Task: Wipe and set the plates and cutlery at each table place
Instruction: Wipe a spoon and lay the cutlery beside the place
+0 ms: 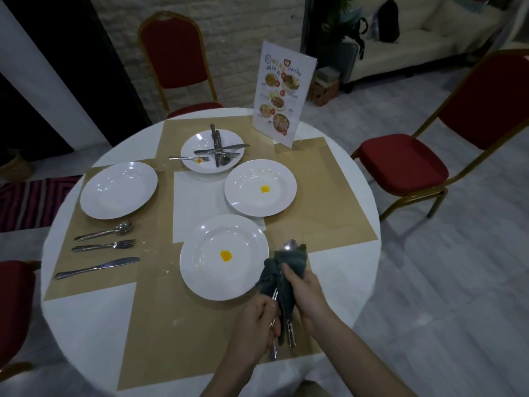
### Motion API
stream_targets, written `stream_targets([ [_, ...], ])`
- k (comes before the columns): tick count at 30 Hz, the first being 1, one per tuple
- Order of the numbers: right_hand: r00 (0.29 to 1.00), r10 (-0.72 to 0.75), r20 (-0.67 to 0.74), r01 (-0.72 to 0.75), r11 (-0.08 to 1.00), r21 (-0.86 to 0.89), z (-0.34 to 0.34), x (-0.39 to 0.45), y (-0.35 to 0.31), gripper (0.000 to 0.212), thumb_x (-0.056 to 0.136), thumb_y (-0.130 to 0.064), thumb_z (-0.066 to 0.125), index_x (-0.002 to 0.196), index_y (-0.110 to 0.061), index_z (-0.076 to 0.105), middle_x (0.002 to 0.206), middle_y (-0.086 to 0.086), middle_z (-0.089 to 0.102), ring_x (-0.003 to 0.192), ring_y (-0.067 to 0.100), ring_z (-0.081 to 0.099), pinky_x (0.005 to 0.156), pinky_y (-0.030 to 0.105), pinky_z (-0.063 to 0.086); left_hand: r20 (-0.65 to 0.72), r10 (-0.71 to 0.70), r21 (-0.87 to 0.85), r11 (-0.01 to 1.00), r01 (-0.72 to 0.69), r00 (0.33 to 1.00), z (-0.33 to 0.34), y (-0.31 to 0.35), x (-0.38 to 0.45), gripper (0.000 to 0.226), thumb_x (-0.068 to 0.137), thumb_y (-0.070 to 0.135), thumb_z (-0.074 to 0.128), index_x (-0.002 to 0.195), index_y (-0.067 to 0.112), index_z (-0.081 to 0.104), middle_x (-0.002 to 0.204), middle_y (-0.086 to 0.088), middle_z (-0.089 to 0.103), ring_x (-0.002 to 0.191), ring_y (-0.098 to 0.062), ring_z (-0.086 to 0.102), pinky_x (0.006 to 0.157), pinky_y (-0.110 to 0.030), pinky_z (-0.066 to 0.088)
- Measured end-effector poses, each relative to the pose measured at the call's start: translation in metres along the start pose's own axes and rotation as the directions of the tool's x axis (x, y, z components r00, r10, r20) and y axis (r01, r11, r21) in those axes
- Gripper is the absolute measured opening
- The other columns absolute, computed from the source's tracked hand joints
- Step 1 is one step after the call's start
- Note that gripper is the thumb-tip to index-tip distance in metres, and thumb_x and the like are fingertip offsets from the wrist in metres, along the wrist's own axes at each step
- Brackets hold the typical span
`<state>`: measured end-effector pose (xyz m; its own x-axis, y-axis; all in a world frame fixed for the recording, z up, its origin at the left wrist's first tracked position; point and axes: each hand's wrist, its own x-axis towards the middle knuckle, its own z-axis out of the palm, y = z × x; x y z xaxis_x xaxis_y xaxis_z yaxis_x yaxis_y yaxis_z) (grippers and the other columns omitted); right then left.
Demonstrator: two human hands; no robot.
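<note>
Table: round, white top (86, 325), tan placemats (148, 310) laid in a cross over it.
Left chair: red seat (14, 305) at the table's left edge, partly cut by the frame.
Left place: clean white plate (118, 190) near the left edge; in front of it, toward the near-left edge, a spoon (104, 232), a fork (104, 245) and a knife (97, 267) lie side by side, apart from each other, handles pointing left.
Far chair: red back and gold frame (171, 53) beyond the far edge.
Far plate: white plate (212, 151) near the far edge, loose cutlery (219, 151) piled crosswise on it; one fork tip carries an orange smear.
Near plate: white plate (223, 257) toward the near edge, yellow spot (226, 255) at its centre.
Left hand: left hand (257, 319) grips the handles of cutlery held upright-tilted just right of the near plate.
Cloth: dark grey cloth (282, 273) wraps the cutlery shafts; a spoon bowl (290, 245) sticks out at its top.
Right hand: right hand (305, 293) pinches the cloth around the shafts.
Centre-right plate: white plate (260, 188) with a yellow spot (265, 189), between the far plate and the near plate.
Menu stand: printed menu card (283, 93) upright at the far-right edge, behind the centre-right plate.
Right chair: red seat (400, 164) well apart from the right edge.
</note>
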<state>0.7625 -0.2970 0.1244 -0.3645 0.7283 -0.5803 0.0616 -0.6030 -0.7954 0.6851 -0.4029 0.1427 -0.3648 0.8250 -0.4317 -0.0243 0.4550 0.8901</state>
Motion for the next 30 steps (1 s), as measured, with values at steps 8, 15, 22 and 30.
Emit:
stream_targets([
  [8,0.998,0.063,0.023,-0.063,0.998,0.002,0.001,0.001,-0.004,0.018,0.093,-0.024,0.063,0.1,-0.009,0.069,0.099,0.011,0.075,0.096,0.025,0.07,0.088,0.039,0.056,-0.109,0.015,0.071,0.997,-0.007,0.994,0.007,-0.006,0.007,0.035,0.1,0.026,0.044,0.068,0.014,0.05,0.051,0.004,0.05,0.045,-0.009,0.042,0.05,-0.025,0.033],
  [15,0.988,0.023,-0.15,-0.02,1.0,0.021,-0.023,0.022,-0.024,0.02,0.093,-0.018,0.064,0.103,-0.001,0.067,0.098,0.015,0.072,0.09,0.026,0.068,0.076,0.034,0.055,0.006,0.071,0.087,0.994,-0.071,0.997,0.014,0.002,-0.003,0.033,0.101,0.026,0.045,0.073,0.01,0.053,0.05,0.002,0.051,0.043,-0.006,0.042,0.05,-0.022,0.035],
  [22,0.994,-0.069,-0.088,0.064,0.996,-0.065,-0.034,0.024,-0.03,0.02,0.092,-0.021,0.065,0.105,-0.005,0.066,0.099,0.01,0.074,0.091,0.022,0.07,0.073,0.029,0.056,0.056,0.069,0.08,0.994,-0.073,0.996,0.016,0.007,0.006,0.035,0.102,0.025,0.042,0.079,0.0,0.053,0.051,0.002,0.052,0.046,-0.009,0.043,0.052,-0.027,0.039],
  [30,0.961,-0.128,-0.246,0.082,0.978,-0.19,-0.099,0.036,-0.024,0.029,0.096,-0.031,0.058,0.115,-0.009,0.059,0.108,0.008,0.067,0.099,0.021,0.064,0.078,0.031,0.053,0.0,-0.192,0.013,0.981,0.192,0.981,0.025,-0.029,0.005,0.034,0.1,0.016,0.038,0.072,0.009,0.056,0.059,0.0,0.064,0.05,-0.001,0.052,0.055,-0.016,0.039],
])
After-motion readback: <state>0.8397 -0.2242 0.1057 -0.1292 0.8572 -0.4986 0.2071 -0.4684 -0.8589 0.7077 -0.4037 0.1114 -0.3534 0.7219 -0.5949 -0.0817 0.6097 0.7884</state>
